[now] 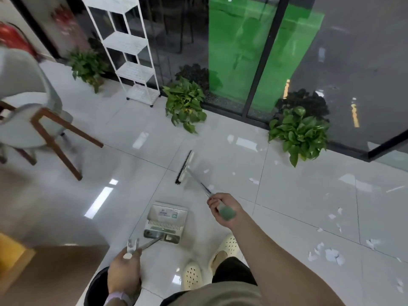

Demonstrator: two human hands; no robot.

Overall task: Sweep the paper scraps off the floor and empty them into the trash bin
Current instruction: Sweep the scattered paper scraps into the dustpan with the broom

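Observation:
My right hand (pixel 223 209) grips the green top of a broom handle; the broom (pixel 184 167) reaches forward, its black bristles low over the white tiled floor. My left hand (pixel 124 273) holds the metal handle of a grey dustpan (pixel 165 221), which stands on the floor in front of my feet. White paper scraps (pixel 333 257) lie scattered on the tiles to the right, with more scraps (pixel 254 181) further out. A dark round trash bin (pixel 97 288) shows partly under my left arm at the bottom edge.
A brown table (pixel 50 268) fills the lower left. A grey chair with wooden legs (pixel 44 127) stands at the left. A white shelf rack (pixel 132 51) and potted plants (pixel 185 104) line the glass wall; another plant (pixel 300 133) is at the right.

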